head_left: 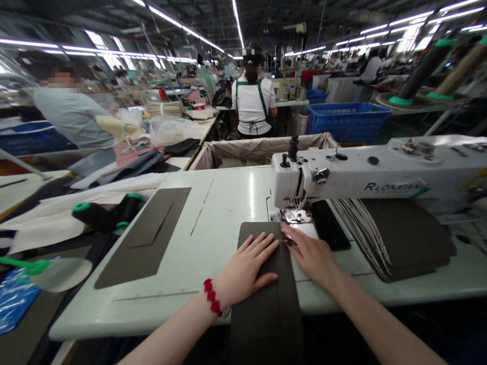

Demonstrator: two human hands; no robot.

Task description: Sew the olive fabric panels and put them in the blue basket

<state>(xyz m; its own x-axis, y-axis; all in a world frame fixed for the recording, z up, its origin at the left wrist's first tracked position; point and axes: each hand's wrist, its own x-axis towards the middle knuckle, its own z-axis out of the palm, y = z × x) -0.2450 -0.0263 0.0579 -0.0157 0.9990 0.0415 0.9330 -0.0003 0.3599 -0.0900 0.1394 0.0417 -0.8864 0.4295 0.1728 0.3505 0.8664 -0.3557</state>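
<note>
The dark fabric strip (266,314) was pressed flat under the open left hand (245,268) and right hand (310,253). Fingers (294,239) so near the needle (297,207) could have been pricked.

Both hands, left (245,266) and right (310,253), flat on dark fabric strip (266,304) at sewing machine (376,180).

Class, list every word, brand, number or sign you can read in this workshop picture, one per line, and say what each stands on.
"RLONXIAN": dark capital letters on the front of the white sewing machine arm.
Yellow label at the machine's right end: too blurred to read.
Blue crate and the hall behind it: any print is too small or blurred to read.
</note>
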